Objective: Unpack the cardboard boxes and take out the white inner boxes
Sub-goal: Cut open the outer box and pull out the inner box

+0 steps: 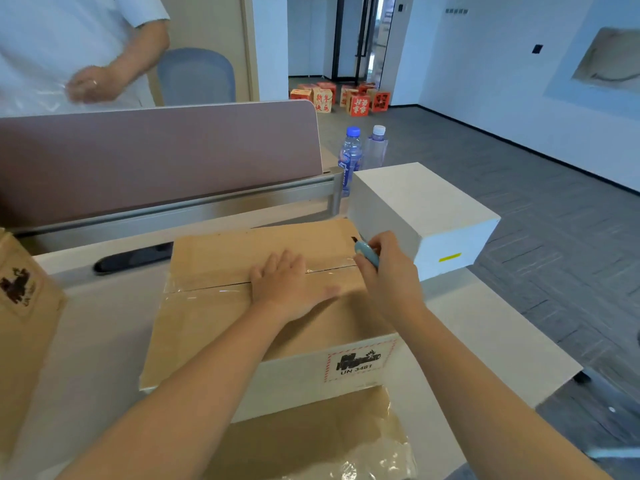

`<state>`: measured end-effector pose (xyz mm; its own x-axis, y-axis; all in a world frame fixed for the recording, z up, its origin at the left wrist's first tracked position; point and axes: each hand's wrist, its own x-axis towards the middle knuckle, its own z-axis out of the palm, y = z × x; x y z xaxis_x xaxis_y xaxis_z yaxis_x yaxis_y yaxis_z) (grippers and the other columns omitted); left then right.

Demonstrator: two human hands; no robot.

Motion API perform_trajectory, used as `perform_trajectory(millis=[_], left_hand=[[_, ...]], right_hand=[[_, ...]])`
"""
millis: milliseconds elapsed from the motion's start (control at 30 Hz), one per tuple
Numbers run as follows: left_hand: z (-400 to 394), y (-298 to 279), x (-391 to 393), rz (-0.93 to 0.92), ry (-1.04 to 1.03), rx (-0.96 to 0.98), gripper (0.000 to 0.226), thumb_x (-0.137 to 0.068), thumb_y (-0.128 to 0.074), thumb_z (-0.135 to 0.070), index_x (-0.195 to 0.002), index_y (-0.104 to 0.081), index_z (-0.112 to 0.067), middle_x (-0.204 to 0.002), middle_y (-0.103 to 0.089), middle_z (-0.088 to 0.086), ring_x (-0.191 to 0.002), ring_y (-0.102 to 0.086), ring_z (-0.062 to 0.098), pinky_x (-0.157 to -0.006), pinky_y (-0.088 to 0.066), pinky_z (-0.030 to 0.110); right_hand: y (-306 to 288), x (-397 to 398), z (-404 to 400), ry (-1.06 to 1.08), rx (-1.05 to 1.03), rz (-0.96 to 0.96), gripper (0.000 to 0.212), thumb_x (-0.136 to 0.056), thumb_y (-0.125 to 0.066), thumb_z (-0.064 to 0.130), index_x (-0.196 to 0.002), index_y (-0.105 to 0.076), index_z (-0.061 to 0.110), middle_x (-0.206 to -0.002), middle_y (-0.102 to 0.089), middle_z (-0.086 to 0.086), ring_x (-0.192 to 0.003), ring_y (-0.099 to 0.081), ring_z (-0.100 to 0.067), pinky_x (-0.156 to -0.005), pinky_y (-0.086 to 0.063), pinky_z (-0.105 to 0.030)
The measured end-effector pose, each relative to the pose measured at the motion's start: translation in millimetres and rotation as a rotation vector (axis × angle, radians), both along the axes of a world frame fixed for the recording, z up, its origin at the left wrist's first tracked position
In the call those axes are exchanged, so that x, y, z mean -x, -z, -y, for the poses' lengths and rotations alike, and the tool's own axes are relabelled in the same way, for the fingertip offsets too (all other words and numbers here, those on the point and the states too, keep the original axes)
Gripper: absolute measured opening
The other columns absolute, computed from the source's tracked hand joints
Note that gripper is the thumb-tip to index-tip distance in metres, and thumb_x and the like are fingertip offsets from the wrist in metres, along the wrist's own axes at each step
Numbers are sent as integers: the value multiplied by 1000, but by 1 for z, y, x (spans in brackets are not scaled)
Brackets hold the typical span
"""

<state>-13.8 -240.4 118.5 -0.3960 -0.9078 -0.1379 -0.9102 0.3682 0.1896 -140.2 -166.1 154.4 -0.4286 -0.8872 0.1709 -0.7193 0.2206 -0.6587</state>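
On the white desk (485, 344), at the middle of the view, a sealed cardboard box (221, 327) sits with its top flaps closed and a strip of clear tape running along the centre seam. The left hand (291, 289) lies flat on the lid, fingers straight and spread, pressing down across the seam. At about two o'clock from it, the right hand (388, 268) grips a light blue utility knife (366, 253), fingers curled round the handle, the dark blade tip pointing toward eleven o'clock at the far right end of the seam. The box's near face carries a red-bordered label (360, 362) reading UN 3481. At two o'clock from the box, just beside its far right corner, a white inner box (415, 209) stands on the desk, with a small yellow mark on its near side. Behind it, toward twelve o'clock, two plastic bottles (363, 150) stand together, one with a blue cap and one with a pale cap. At nine o'clock, part of a second cardboard box (20, 306) shows at the frame edge. A mauve desk divider (156, 161) runs across at eleven o'clock, and beyond it another person in a white shirt (69, 36) stands. Far off at one o'clock, red and tan cartons (346, 97) sit on the grey floor.
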Motion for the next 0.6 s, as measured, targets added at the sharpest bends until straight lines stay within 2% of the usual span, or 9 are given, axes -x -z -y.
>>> perform_trajectory(millis=[67,133,167,233,333,400,467,533,600], left_hand=[[9,-6,-16,-49,100,84,70,-80,-45,-70,-130,-43,-22,-142,-41,0,-128,-36,23,-103,-28,41],[21,-10,-41,-103,199,120,64,-80,-49,-66,-126,-47,-22,-135,-49,-1,-121,-41,22,-98,-31,36],[28,-10,-54,-86,239,120,72,-77,-45,-70,-133,-43,-24,-140,-44,-2,-127,-38,22,-102,-28,35],[40,-7,-78,17,292,96,87,-73,-32,-79,-145,-26,-30,-154,-22,-4,-140,-20,20,-112,-15,36],[46,1,-100,144,291,44,88,-73,-17,-81,-148,-5,-37,-158,3,-5,-145,1,21,-116,-2,41],[46,4,-108,147,253,50,94,-66,-10,-83,-148,-4,-37,-158,5,-4,-145,3,23,-117,-2,43],[44,7,-116,132,168,45,84,-78,-18,-81,-148,-4,-37,-158,6,-4,-145,3,24,-117,-3,45],[37,9,-124,113,47,39,77,-83,-23,-74,-148,-4,-36,-158,6,-4,-145,4,26,-116,-3,48],[29,11,-128,110,-76,24,76,-84,-23,-73,-148,-4,-37,-158,5,-4,-145,4,26,-114,-3,50]], right_hand=[[11,-20,-1,15,-6,17,16,-95,-46,31,-98,-36,19,-90,-50,3,-79,-48,-19,-68,-33,-27],[23,-36,-2,65,6,32,14,-95,-43,34,-99,-39,22,-94,-53,2,-86,-54,-21,-68,-34,-28],[27,-43,-2,93,9,47,17,-96,-42,35,-104,-44,20,-98,-55,1,-90,-56,-21,-69,-35,-28],[33,-53,-1,145,16,50,26,-96,-41,35,-112,-47,15,-104,-59,-2,-92,-56,-20,-69,-34,-27],[36,-62,6,170,50,35,28,-97,-40,34,-115,-46,14,-105,-60,-2,-86,-54,-19,-68,-34,-27],[37,-66,15,159,65,9,28,-97,-39,33,-116,-46,14,-103,-61,-2,-81,-50,-16,-67,-33,-27],[36,-67,28,158,87,-27,29,-97,-40,32,-116,-47,12,-101,-62,-5,-83,-54,-20,-67,-34,-28],[33,-69,43,152,93,-65,30,-97,-41,32,-114,-48,10,-101,-63,-10,-92,-57,-28,-74,-41,-35],[28,-74,56,148,65,-88,30,-97,-41,32,-114,-49,9,-103,-62,-11,-98,-56,-31,-84,-40,-38]])
